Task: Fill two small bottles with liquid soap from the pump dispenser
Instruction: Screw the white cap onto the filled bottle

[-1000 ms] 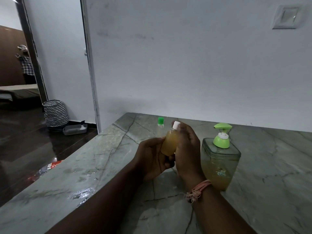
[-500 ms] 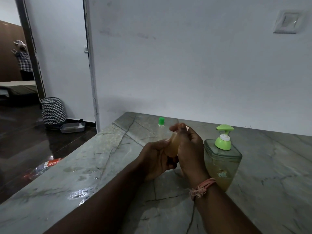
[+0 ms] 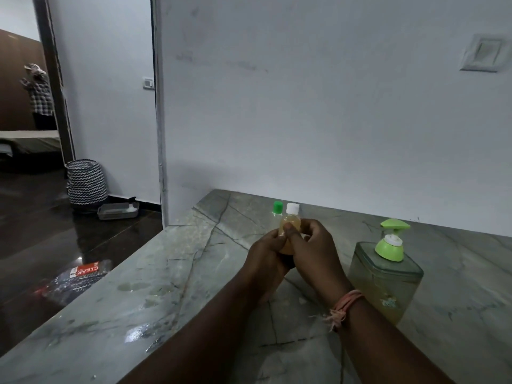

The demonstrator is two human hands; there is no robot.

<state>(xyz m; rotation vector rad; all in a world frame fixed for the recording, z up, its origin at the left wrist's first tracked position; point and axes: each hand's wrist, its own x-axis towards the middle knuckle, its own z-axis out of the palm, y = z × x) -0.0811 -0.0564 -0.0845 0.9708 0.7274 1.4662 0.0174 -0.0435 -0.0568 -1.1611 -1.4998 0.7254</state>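
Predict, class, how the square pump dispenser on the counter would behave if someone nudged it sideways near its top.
The pump dispenser looks only about half full of yellowish soap, so the weight probably sits low. Its broad square base likely makes it slide rather than tip. The counter shows wet patches, so it may slide easily.

Bare counter (image 3: 133, 309) left; dispenser (image 3: 386, 275) (rt side) obstructing.

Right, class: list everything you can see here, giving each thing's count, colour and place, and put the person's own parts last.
Small bottle: one, amber liquid, white cap, held in both hands.
Second bottle: one, green cap, standing behind it.
Pump dispenser: one, clear, green pump, right on the counter.
Counter: one, grey-green stone.
Basket: one, black-and-white, on the floor.
Tray: one, grey, beside the basket.
Left hand: holds the bottle.
Right hand: holds the bottle, pink wristband.
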